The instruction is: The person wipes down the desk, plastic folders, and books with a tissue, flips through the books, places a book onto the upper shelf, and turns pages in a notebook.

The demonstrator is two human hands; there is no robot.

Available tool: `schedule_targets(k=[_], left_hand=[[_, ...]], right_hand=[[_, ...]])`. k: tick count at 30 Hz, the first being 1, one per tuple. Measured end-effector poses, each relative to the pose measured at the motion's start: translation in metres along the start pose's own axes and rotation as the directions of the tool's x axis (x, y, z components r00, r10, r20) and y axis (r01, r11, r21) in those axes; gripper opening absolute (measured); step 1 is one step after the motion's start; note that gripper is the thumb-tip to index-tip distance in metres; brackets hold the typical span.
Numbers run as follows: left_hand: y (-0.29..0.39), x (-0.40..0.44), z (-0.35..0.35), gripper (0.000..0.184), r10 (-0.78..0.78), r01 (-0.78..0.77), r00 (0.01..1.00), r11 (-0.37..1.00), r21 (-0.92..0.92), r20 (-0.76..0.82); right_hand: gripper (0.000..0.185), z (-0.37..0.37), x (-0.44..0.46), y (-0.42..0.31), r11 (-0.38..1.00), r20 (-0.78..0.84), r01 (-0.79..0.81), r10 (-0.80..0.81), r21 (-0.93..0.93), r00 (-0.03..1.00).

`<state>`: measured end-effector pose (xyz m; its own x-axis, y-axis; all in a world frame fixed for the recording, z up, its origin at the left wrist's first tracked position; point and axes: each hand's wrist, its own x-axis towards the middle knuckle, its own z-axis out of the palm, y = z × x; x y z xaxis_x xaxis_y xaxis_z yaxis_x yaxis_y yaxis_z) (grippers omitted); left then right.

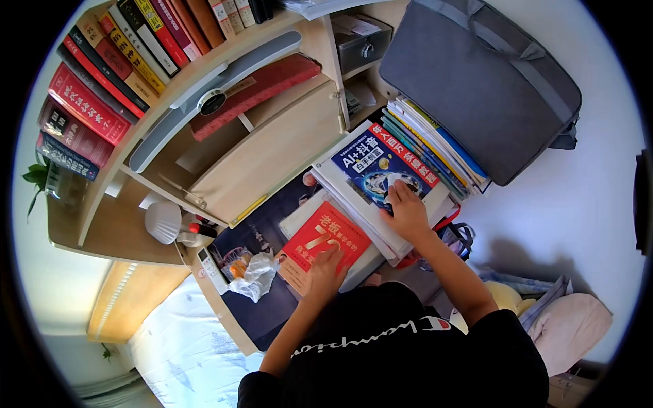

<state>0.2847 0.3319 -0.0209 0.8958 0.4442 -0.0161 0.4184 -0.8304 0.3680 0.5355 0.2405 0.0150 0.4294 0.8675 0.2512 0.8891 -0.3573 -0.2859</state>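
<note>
My left hand (pixel 325 274) rests on the lower part of a red book (pixel 343 228) with gold print, its fingers stretched out on the cover. The red book lies on top of other flat items on the desk. My right hand (pixel 408 212) lies with extended fingers on a blue book (pixel 355 171) with a red strip along one edge. Beneath the blue book is a stack of white papers or folders (pixel 333 190). The undersides of both books are hidden.
A row of books and magazines (pixel 435 149) stands beside the stack, near a large grey bag (pixel 476 81). A crumpled plastic bag (pixel 257 277), a white remote (pixel 213 270) and a white ribbed lampshade (pixel 162 222) sit at the left. Shelved books (pixel 92 102) are above.
</note>
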Motion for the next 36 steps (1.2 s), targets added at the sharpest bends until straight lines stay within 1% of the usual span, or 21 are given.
schedule_targets(k=[1, 2, 4, 5, 7, 11, 13, 16, 20, 22, 23, 24, 26, 27, 28, 29, 30, 31, 32, 34, 36], left_hand=[[0.009, 0.019, -0.01, 0.047, -0.084, 0.08, 0.996, 0.943, -0.323, 0.002], [0.018, 0.039, -0.017, 0.043, -0.161, 0.145, 0.987, 0.778, -0.611, 0.029], [0.037, 0.08, -0.02, 0.043, -0.175, 0.067, 0.984, 0.512, -0.857, -0.028], [0.044, 0.097, -0.017, 0.043, -0.178, 0.064, 0.984, 0.508, -0.859, -0.032], [0.053, 0.126, -0.013, 0.04, -0.311, 0.267, 0.914, -0.019, -0.963, 0.26], [0.06, 0.147, -0.026, 0.04, -0.256, 0.326, 0.905, -0.092, -0.941, 0.339], [0.057, 0.156, -0.025, 0.029, -0.357, 0.394, 0.804, -0.277, -0.876, 0.475], [0.057, 0.162, -0.029, 0.017, -0.3, 0.415, 0.82, -0.274, -0.868, 0.487], [0.084, 0.17, -0.026, 0.023, -0.351, 0.322, 0.856, -0.213, -0.922, 0.38], [0.089, 0.171, -0.019, 0.036, -0.317, 0.37, 0.856, -0.177, -0.912, 0.409], [0.091, 0.17, -0.011, 0.047, -0.32, 0.393, 0.857, -0.103, -0.914, 0.404], [0.095, 0.168, -0.007, 0.047, -0.323, 0.391, 0.856, -0.103, -0.915, 0.403], [0.1, 0.166, 0.0, 0.055, -0.337, 0.269, 0.886, -0.186, -0.945, 0.319], [0.102, 0.166, -0.006, 0.065, -0.353, 0.327, 0.863, -0.154, -0.932, 0.361], [0.104, 0.166, -0.005, 0.065, -0.356, 0.326, 0.862, -0.156, -0.932, 0.361], [0.107, 0.166, -0.004, 0.068, -0.372, 0.311, 0.865, -0.126, -0.942, 0.336], [0.108, 0.166, -0.004, 0.072, -0.388, 0.296, 0.869, -0.095, -0.951, 0.309], [0.107, 0.165, -0.004, 0.072, -0.389, 0.291, 0.869, -0.096, -0.952, 0.305], [0.106, 0.164, -0.005, 0.074, -0.373, 0.249, 0.883, -0.147, -0.957, 0.286], [0.101, 0.16, -0.016, 0.077, -0.359, 0.2, 0.896, -0.194, -0.96, 0.259], [0.091, 0.149, -0.031, 0.08, -0.322, 0.2, 0.906, -0.25, -0.947, 0.276]], right_hand=[[0.059, -0.003, 0.002, -0.001, 1.0, 0.036, -0.024, 0.024, 0.019, 0.999], [0.059, -0.001, 0.001, 0.0, 1.0, 0.036, -0.02, 0.019, 0.016, 0.999], [0.054, 0.004, -0.008, 0.005, 0.997, -0.093, 0.063, -0.059, 0.046, 0.994], [0.054, 0.0, -0.011, 0.004, 0.997, -0.092, 0.069, -0.065, 0.043, 0.994], [0.048, -0.008, -0.013, 0.004, 0.993, -0.067, 0.088, -0.093, -0.074, 0.993], [0.045, -0.003, -0.012, 0.015, 0.996, -0.059, 0.092, -0.093, -0.019, 0.994], [0.04, -0.002, -0.009, 0.017, 0.992, -0.078, 0.092, -0.085, 0.092, 0.993], [0.033, -0.002, -0.004, 0.023, 0.978, -0.15, 0.086, -0.057, 0.19, 0.987], [0.028, -0.005, 0.002, 0.038, 0.931, -0.128, 0.003, 0.047, 0.365, 0.991], [0.026, -0.002, 0.005, 0.043, 0.896, -0.106, -0.03, 0.086, 0.443, 0.991], [0.026, -0.001, 0.004, 0.043, 0.896, -0.105, -0.029, 0.084, 0.443, 0.991], [0.026, 0.0, 0.004, 0.041, 0.904, -0.12, -0.027, 0.086, 0.427, 0.989], [0.026, -0.002, 0.007, 0.038, 0.91, -0.136, -0.023, 0.087, 0.414, 0.987], [0.026, -0.004, 0.008, 0.039, 0.902, -0.073, -0.077, 0.119, 0.425, 0.99], [0.025, -0.006, 0.01, 0.041, 0.892, -0.008, -0.132, 0.15, 0.432, 0.989], [0.025, -0.005, 0.014, 0.046, 0.893, -0.007, -0.129, 0.147, 0.431, 0.989], [0.026, -0.003, 0.02, 0.052, 0.949, -0.063, -0.005, 0.026, 0.315, 0.998], [0.027, -0.002, 0.026, 0.056, 0.975, -0.103, 0.12, -0.102, 0.187, 0.989], [0.027, -0.001, 0.031, 0.058, 0.974, -0.106, 0.129, -0.11, 0.184, 0.988], [0.03, -0.005, 0.041, 0.05, 0.913, -0.064, 0.063, -0.041, 0.403, 0.997], [0.033, -0.02, 0.042, 0.035, 0.862, 0.003, 0.107, -0.125, 0.495, 0.992]])
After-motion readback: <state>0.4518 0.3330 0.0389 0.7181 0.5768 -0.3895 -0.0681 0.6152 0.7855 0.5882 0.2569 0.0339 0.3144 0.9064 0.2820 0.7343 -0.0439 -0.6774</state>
